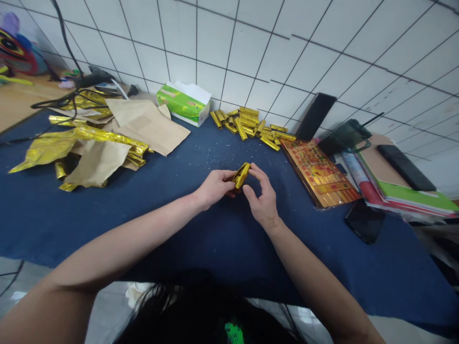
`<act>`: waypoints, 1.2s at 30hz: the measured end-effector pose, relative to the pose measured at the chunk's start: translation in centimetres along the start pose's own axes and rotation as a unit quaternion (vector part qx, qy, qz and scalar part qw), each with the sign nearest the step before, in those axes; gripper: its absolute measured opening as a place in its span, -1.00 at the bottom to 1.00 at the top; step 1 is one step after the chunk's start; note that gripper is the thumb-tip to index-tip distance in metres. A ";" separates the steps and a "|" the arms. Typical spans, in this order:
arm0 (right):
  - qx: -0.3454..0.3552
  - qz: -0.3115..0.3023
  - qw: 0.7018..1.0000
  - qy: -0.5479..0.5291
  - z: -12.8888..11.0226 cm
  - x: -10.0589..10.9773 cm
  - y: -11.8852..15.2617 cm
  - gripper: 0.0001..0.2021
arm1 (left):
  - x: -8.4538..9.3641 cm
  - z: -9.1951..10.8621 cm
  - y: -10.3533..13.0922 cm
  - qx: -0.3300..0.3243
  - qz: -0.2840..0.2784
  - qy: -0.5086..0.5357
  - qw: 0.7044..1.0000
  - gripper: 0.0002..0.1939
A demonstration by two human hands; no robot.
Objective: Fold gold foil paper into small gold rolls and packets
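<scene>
A small piece of folded gold foil paper [241, 176] is held up between my two hands, above the middle of the blue cloth. My left hand [218, 185] pinches its left side, thumb and fingers closed on it. On the other side, my right hand [263, 196] curves round with the index fingertip at the top edge and the thumb at the lower edge. Behind them, close to the wall, lies a loose pile of rolled gold foil tubes [247, 122]. My palms hide part of the folded piece.
Crumpled gold foil sheets [50, 148] and brown paper [147, 124] lie on the left under a black cable [66, 43]. A green tissue box [184, 102] stands at the back. On the right are an orange-gold packet [322, 177], a dark mug [346, 136], folders [412, 193] and a phone [366, 220].
</scene>
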State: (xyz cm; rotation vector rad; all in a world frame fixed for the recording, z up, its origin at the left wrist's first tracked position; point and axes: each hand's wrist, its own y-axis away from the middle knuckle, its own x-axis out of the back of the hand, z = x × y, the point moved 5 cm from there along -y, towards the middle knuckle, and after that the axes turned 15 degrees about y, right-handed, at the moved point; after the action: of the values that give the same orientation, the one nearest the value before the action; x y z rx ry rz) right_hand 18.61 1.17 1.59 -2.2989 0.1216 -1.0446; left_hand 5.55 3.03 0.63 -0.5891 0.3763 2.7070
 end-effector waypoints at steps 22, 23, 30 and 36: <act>-0.276 -0.035 0.882 -0.380 3.7 -1.4 -0.6 -0.85 | 1.2 0.9 -0.4 -0.003 0.043 0.045 0.998 -0.66; -0.279 -0.038 0.876 -0.391 3.5 -1.5 -0.6 -0.84 | 1.1 1.0 -0.4 -0.012 0.043 0.039 0.998 -0.66; -0.326 0.014 0.858 -0.395 3.3 -1.6 -0.2 -0.87 | 0.5 1.2 0.0 -0.083 0.045 -0.092 0.991 -0.60; -0.328 0.015 0.864 -0.382 3.3 -1.5 -0.2 -0.84 | 0.4 1.3 0.5 -0.161 0.021 -0.218 0.962 -0.62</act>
State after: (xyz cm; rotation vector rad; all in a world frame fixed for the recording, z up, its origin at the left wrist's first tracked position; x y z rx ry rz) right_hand 19.94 3.42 -0.95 -3.1348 0.2098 0.0341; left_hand 4.50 3.08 1.72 -0.0487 -0.1698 2.8529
